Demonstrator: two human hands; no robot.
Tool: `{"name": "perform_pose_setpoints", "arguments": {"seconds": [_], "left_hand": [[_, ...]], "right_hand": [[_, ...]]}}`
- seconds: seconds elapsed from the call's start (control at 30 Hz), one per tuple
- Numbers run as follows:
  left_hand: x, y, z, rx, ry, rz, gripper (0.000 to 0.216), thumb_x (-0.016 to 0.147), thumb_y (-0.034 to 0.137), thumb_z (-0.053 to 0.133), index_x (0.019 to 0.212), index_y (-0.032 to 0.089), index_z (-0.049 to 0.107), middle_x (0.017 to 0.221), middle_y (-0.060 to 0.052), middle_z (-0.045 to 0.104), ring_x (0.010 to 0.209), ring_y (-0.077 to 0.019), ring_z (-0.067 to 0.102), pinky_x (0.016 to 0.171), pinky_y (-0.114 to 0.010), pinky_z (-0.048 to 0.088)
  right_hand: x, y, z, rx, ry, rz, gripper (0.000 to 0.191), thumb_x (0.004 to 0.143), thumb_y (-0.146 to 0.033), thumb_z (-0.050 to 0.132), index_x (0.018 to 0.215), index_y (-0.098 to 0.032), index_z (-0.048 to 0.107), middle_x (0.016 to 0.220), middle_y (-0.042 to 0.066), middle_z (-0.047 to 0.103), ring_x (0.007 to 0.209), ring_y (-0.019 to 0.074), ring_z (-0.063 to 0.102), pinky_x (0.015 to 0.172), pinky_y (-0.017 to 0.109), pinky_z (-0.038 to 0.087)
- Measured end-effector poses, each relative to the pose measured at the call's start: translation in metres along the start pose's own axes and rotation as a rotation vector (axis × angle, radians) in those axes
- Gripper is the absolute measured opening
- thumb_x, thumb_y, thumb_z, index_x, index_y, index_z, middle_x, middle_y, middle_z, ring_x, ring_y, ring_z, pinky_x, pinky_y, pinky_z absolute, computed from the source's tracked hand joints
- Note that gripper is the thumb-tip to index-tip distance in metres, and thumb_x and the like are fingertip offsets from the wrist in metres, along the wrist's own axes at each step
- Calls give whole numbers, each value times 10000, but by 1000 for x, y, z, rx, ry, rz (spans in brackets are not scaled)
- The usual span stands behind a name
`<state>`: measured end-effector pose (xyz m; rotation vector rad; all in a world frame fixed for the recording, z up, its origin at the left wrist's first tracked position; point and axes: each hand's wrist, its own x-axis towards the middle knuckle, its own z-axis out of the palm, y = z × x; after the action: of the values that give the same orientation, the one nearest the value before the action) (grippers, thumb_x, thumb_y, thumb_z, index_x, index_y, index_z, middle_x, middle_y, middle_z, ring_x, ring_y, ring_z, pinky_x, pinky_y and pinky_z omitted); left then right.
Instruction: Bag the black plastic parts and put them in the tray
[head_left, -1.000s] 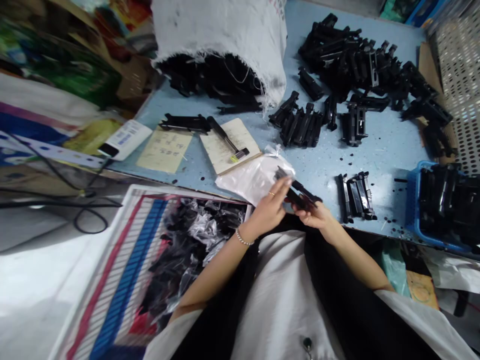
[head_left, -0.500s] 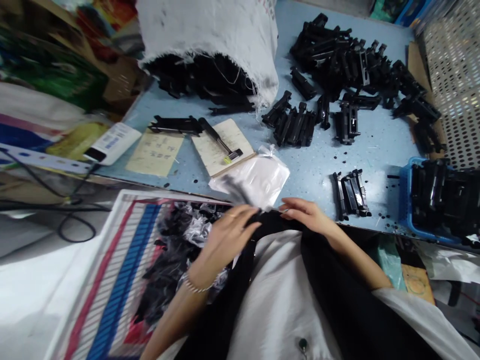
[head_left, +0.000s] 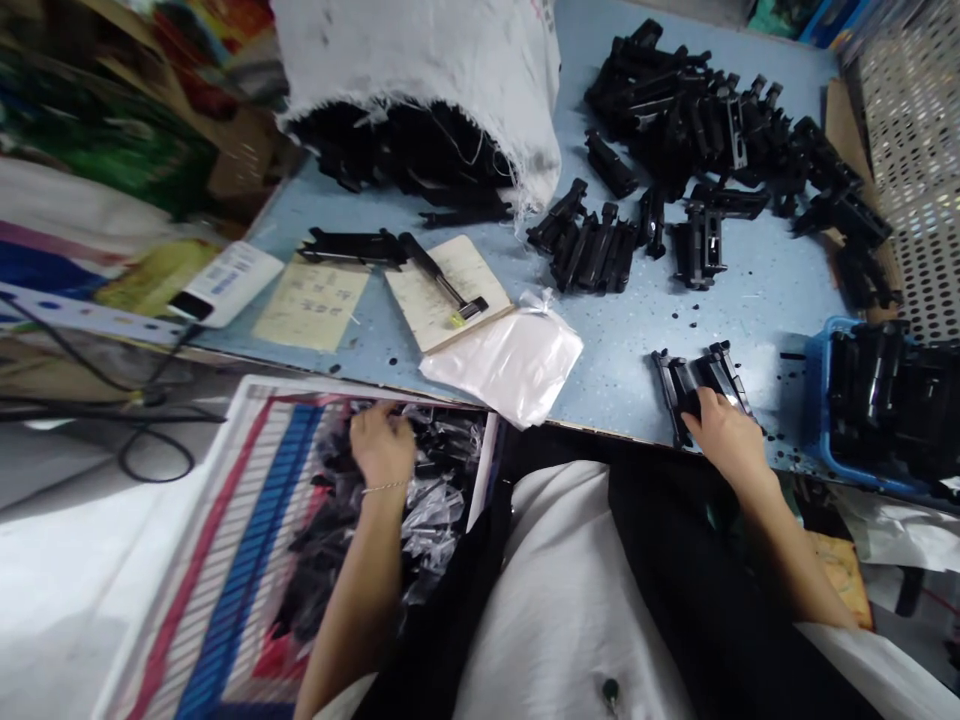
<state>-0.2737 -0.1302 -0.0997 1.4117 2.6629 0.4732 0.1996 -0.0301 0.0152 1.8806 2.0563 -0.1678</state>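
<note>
My left hand [head_left: 382,445] reaches down into a striped crate [head_left: 251,500], over black parts in clear plastic bags [head_left: 439,500]. Its fingertips point away and are blurred, so whether they hold anything is unclear. At the table's front edge, my right hand [head_left: 726,432] closes its fingers on one of several slim black plastic parts [head_left: 673,395] lying side by side. A stack of clear plastic bags [head_left: 510,365] lies between the hands, partly under a notepad [head_left: 454,270]. On that pad rests a black tool-like piece with a handle [head_left: 442,278].
A heap of black parts [head_left: 675,100] covers the back right. A blue basket [head_left: 817,390] of such parts stands at the right. An open white sack [head_left: 420,60] holds more. A paper note [head_left: 307,305] and a white boxy device [head_left: 229,285] lie left.
My hands have parted from in front of my body. The left moved left over the crate, the right moved right onto the small row of black parts. The dark piece between them is gone from there.
</note>
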Motion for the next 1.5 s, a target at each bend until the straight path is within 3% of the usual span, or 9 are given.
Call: {"name": "perform_pose_setpoints", "arguments": {"seconds": [0.07,0.17,0.3,0.67,0.93,1.17,1.3,1.4,1.5], "left_hand": [[0,61,-2,-191,127,194,266,908,329,514,1036,140,650,1040,-174,669,1021,-293,624,939,-443,524],[-1,147,2,-315,6,541,244,932,355,566,1044,166,673,1113,-145,653,1020,-260,622,921,-399,537],[10,203,13,-268,-149,620,128,903,256,609,877,162,692,1025,-137,667,987,-269,617,921,-414,519],[42,188,-3,-851,-451,120,139,769,273,680,845,166,634,733,8,668,677,-141,615,659,-258,491],[38,175,-26,-311,-221,624,390,860,62,412,1073,153,725,1269,-135,690,1166,-272,631,1064,-472,499],[21,176,-39,-471,-184,666,548,914,96,413,1446,174,519,1505,-111,532,1415,-228,491,1201,-430,423],[6,168,-43,-514,-141,619,611,913,72,399,1511,191,444,1530,-138,489,1414,-241,495,1182,-437,444],[-5,167,-45,-509,-119,634,610,936,82,400,1534,201,409,1539,-150,470,1427,-253,480,1185,-453,439],[-25,176,-45,-515,-194,808,626,959,81,396,1563,239,351,1524,-130,492,1431,-233,475,1197,-443,429]], "right_hand": [[6,-4,4,70,9,-24,270,980,-308,520,1191,-149,578,1108,166,695,912,276,698,678,311,450],[20,-11,9,271,14,-73,285,949,-291,531,1191,-161,607,1090,149,714,912,264,688,718,311,456],[36,-22,16,705,-4,-192,273,882,-307,562,1120,-196,637,962,76,725,854,225,664,743,317,480],[65,-115,-9,2034,-449,-293,360,733,-529,755,893,-240,612,845,23,674,845,233,693,752,389,559],[73,-149,1,1930,-231,-283,319,719,-453,774,857,-216,611,775,-24,641,742,142,605,686,267,499],[38,-110,22,1971,-1123,-263,285,849,-424,685,971,-170,643,697,4,612,474,87,405,417,215,362],[41,-117,30,2014,-1412,-258,340,962,-431,502,1101,-146,624,692,-32,529,422,60,206,315,162,224],[45,-129,33,2009,-1334,-333,347,957,-459,491,1069,-157,621,712,-32,512,440,66,181,307,158,210],[49,-141,32,1893,-896,-336,331,925,-496,512,926,-180,610,643,-35,478,448,77,252,352,179,278]]}}
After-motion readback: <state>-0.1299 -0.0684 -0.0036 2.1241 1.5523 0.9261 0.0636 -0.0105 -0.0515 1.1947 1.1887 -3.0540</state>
